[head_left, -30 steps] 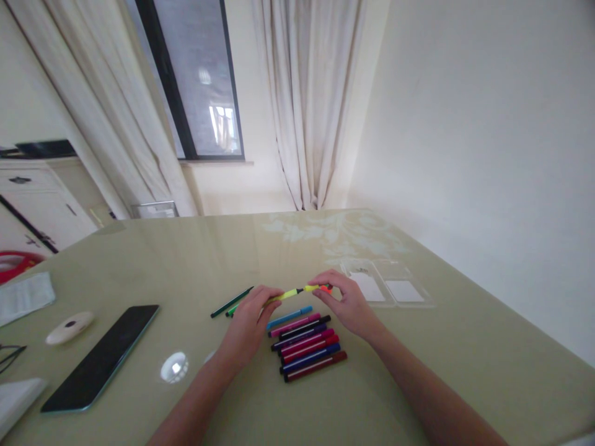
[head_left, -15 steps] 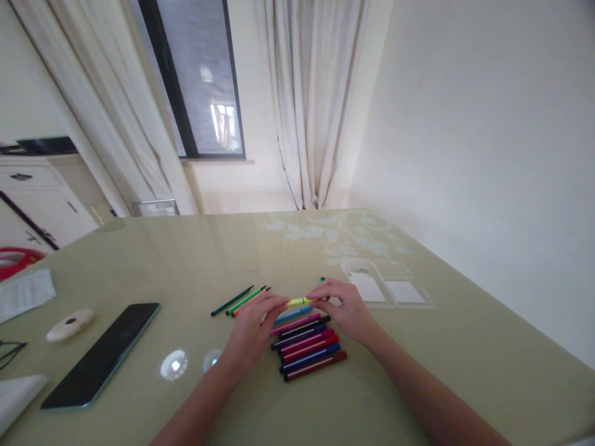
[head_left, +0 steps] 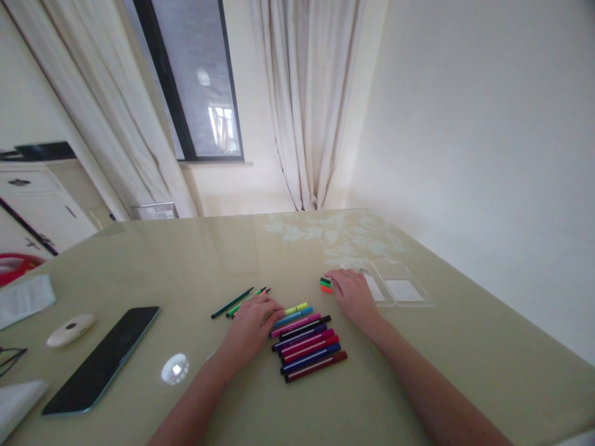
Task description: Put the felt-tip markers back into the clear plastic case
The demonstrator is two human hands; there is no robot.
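My left hand (head_left: pixel 253 323) rests low over the table with curled fingers. Its thumb and index finger close at the left end of the yellow marker (head_left: pixel 297 308), which lies beside a light blue marker (head_left: pixel 292 318). Partly beneath the same hand are slim uncapped pens, a green pen (head_left: pixel 239 308) among them; a dark green pen (head_left: pixel 231 303) lies just left. My right hand (head_left: pixel 356 298) reaches forward with outstretched fingers, the tips at a small group of pen caps (head_left: pixel 326 285) in dark green, green and orange. I see nothing held in it.
Several capped markers (head_left: pixel 309 347) in pink, black, purple, red and blue form a row nearer me. An open clear plastic case (head_left: pixel 409 291) lies beyond my right hand. Leftward are a black phone-like slab (head_left: pixel 102 359), a whitish oval object (head_left: pixel 70 330) and a folded pale cloth (head_left: pixel 28 300).
The yellow marker, earlier held up between both hands, now lies in the row. My right hand has let go and moved forward right to the caps. My left hand has shifted slightly left.
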